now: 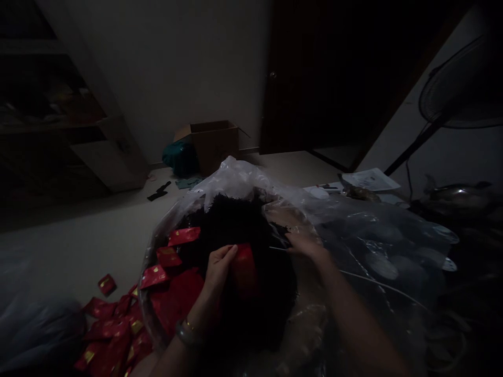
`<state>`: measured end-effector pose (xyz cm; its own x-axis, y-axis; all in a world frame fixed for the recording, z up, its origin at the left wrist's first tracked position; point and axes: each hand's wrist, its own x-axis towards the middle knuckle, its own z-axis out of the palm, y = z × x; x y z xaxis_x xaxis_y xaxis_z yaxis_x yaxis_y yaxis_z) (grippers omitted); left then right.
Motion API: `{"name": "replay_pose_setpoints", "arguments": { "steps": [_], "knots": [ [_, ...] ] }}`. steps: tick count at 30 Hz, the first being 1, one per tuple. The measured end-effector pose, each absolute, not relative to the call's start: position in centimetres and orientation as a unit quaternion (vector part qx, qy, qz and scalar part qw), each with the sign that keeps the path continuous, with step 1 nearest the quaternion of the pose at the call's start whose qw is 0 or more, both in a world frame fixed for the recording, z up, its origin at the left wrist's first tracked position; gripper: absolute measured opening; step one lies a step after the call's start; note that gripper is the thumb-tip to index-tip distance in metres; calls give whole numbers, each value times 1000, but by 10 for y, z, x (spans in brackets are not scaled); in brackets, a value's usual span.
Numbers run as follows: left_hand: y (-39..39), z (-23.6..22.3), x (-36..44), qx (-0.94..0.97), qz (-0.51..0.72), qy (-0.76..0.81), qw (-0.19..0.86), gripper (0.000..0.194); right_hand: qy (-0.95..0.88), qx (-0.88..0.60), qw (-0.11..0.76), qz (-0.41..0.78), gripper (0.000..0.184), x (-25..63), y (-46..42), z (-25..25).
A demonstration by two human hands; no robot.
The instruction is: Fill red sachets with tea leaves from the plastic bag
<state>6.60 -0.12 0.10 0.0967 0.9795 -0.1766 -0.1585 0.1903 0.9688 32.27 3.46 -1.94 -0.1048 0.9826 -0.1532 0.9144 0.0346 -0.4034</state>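
Note:
My left hand (220,263) pinches the top edge of a red packet (244,267) between thumb and fingers. Under it lies a heap of black, shaggy loose material (236,214) inside a large clear plastic bag (236,173). To the right, my right hand (308,247) is closed on a thin pale stick-like tool (278,248) that points toward the packet; its exact kind is too dark to make out. Several small red packets (184,235) rest along the left side of the heap, beside a larger red piece (178,296).
More red packets (113,330) are piled on the floor at the left. An open cardboard box (216,144) and a teal bag (179,157) stand by the wall. Plastic sheeting (377,246), papers (369,179) and a standing fan (451,99) occupy the right side.

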Motion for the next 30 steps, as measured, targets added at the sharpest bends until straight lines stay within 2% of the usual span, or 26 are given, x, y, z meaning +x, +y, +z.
{"name": "replay_pose_setpoints", "arguments": {
  "steps": [4,6,8,10,13,18,22,25,28,30],
  "knots": [
    [1,-2,67,451,453,475,605,44,-733,-621,167,221,28,283,28,1],
    [3,-1,68,466,443,464,610,47,-726,-546,289,302,27,260,19,11],
    [3,0,68,482,429,457,612,48,-707,-531,327,333,18,244,10,17],
    [3,1,68,495,416,454,613,49,-690,-542,338,340,13,235,4,21],
    [1,0,68,496,394,447,631,48,-672,-546,341,365,16,233,1,25],
    [6,0,62,471,368,426,679,50,-630,-562,297,447,21,260,11,25],
    [16,3,47,442,498,498,556,46,-605,-632,330,354,15,296,20,28],
    [23,-1,36,416,564,529,479,36,-586,-630,416,296,16,296,12,37],
    [26,-11,34,442,540,558,449,30,-562,-510,511,404,34,267,-12,51],
    [27,-18,37,469,506,573,443,27,-575,-383,520,502,51,247,-28,60]
  ]
}}
